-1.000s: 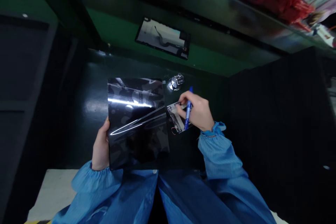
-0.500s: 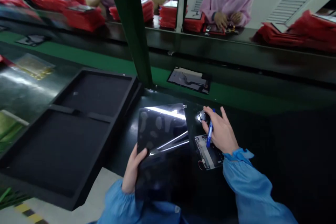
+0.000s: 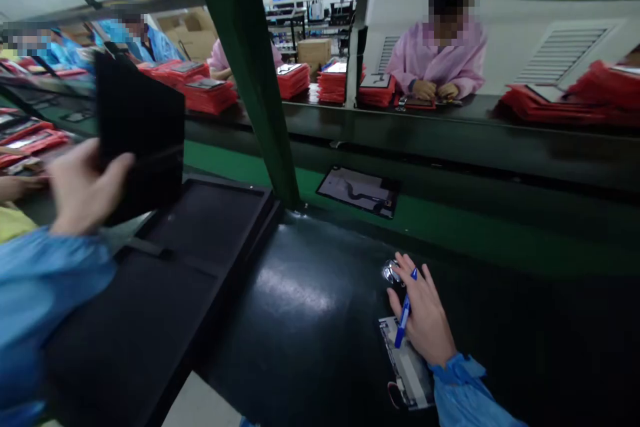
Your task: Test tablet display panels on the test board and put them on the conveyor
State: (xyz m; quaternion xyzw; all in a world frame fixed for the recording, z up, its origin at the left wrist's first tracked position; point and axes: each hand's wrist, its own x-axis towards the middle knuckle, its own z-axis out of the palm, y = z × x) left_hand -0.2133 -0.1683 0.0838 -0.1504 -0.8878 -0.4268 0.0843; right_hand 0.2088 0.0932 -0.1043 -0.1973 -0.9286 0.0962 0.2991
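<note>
We hold a dark, flat rectangular panel [image 3: 145, 130] in our left hand [image 3: 87, 187], raised over the far part of the black tray [image 3: 230, 220] and standing steeply on edge. Our left thumb and fingers are clamped on its near left edge, though blur hides the exact fingertip placement, and we cannot tell whether its lower edge touches the tray. The tray has two compartments, with a bar between them.

Our right hand [image 3: 425, 323] keeps a blue marker pen [image 3: 405, 313] tucked between thumb and fingers, while the other fingers spread slightly apart. Its fingertips reach to a shiny round metal piece [image 3: 390, 272]; we cannot tell whether they touch it. Below the palm, an opened electronic unit [image 3: 413, 373] with a thin looped wire lies on the dark work surface [image 3: 295, 333].

Farther off, a display panel [image 3: 357, 188] with a ribbon cable lies on the green strip [image 3: 460, 240], right of the slanted green post [image 3: 250, 80]. Across from us, a co-worker in pink [image 3: 440, 57] has both hands low at the far bench [image 3: 450, 130], between stacks of red sleeves [image 3: 545, 110].
</note>
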